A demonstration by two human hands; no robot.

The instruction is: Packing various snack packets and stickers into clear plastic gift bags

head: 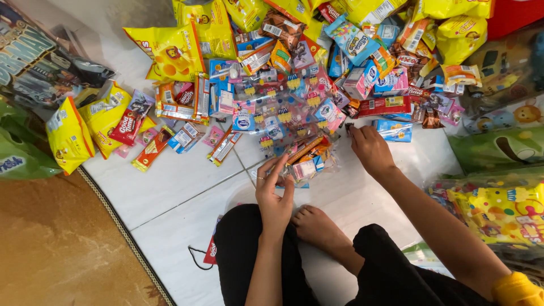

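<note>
- Nearest: black-trousered knees and a bare foot (320, 226) on the white tiled floor (170, 192).
- Left hand (273, 195), fingers loosely spread, rests on the near edge of a clear plastic party bag printed with candles (283, 122); no firm pinch visible.
- Right hand (371, 148), fingers curled, pinches a small dark wrapper (349, 127) at the bag's right.
- Pile of colourful snack packets (362, 51) far behind.

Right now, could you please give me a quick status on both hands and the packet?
Left hand open, fingers on clear plastic party-print goodie bag. Right hand pinching small dark item at its far edge. Snack packets crowd the white tiled floor.
</note>
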